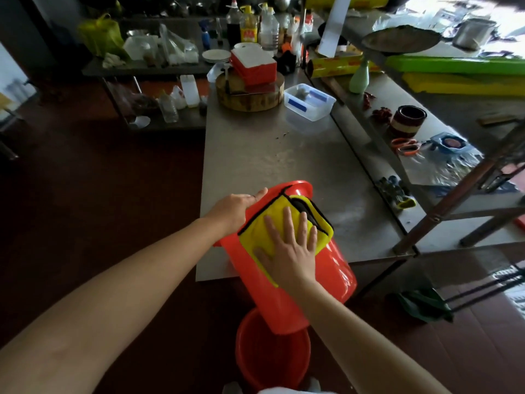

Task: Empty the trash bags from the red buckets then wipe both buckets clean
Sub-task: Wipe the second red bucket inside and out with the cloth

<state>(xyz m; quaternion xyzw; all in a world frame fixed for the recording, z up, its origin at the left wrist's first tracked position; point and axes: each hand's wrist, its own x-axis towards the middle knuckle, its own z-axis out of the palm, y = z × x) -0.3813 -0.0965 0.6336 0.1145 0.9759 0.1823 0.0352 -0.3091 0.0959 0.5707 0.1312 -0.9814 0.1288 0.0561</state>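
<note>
Head view: a tilted red bucket [326,268] lies slanted across the near edge of a steel table [270,155]. Its far, lipped end is over the tabletop, and its near end hangs past the edge. Directly beneath that overhanging end a second red bucket [270,359] stands upright on the dark floor, mouth up. No bag shows in the part of its inside that is visible.

The left hand [235,209] holds the tilted bucket at its upper left side, near the lip. The thumb lies along the red wall and the other fingers are curled out of sight behind the edge.

The right hand [289,245] is flat, with its fingers straight and spread. It presses a folded yellow cloth [255,227] with black edging against the bucket's upward-facing outer wall. The cloth lies between the palm and the plastic, and it sticks out past the fingertips and to the left, just beside the left hand.

Farther back on the table are a clear plastic container [309,102] and a round wooden chopping block [250,95]. Orange-handled scissors [404,146] lie on the shelf to the right. A green bag [423,305] sits crumpled on the floor near the table leg.
</note>
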